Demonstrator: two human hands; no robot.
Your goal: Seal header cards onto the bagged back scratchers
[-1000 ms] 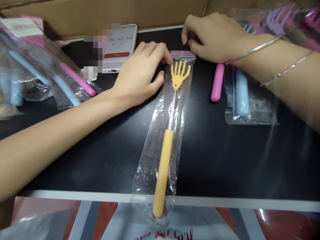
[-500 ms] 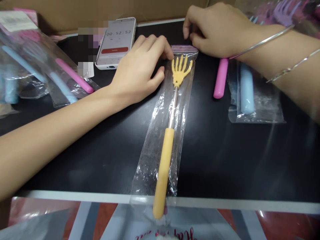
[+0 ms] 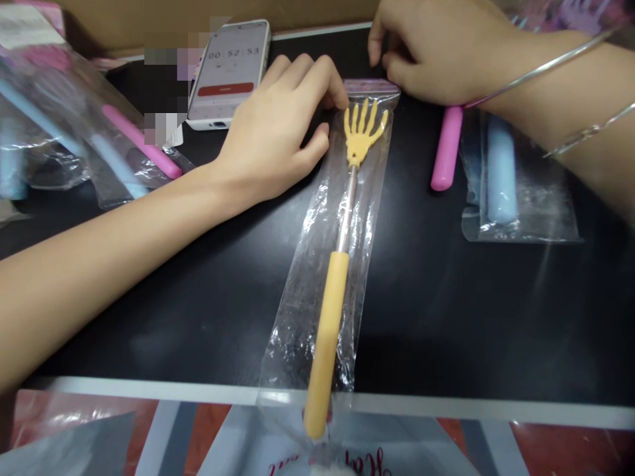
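A yellow back scratcher (image 3: 328,324) with a hand-shaped head and a metal shaft lies lengthwise in the middle of the black table. Around it is a clear plastic bag (image 3: 292,311) with a pinkish strip across its far end. The handle's near end reaches past the table edge. My left hand (image 3: 285,125) rests palm down at the bag's upper left, fingers bent and thumb apart, index fingertip by the bag's edge. Beyond the upper right corner, my right hand (image 3: 441,49) is loosely curled with its thumb near the strip; its other fingertips are partly hidden. Neither hand visibly grips anything.
A phone (image 3: 228,73) showing a running timer leans behind my left hand. Bagged pink and blue scratchers (image 3: 141,142) are piled at left. Under my right forearm lie a pink handle (image 3: 447,149) and a bagged blue handle (image 3: 501,172). The table's pale front edge (image 3: 421,403) is close.
The view has shifted slightly, and the phone timer moved from 52:52 to 52:53. Both hands and the bagged back scratcher keep nearly the same places relative to each other.
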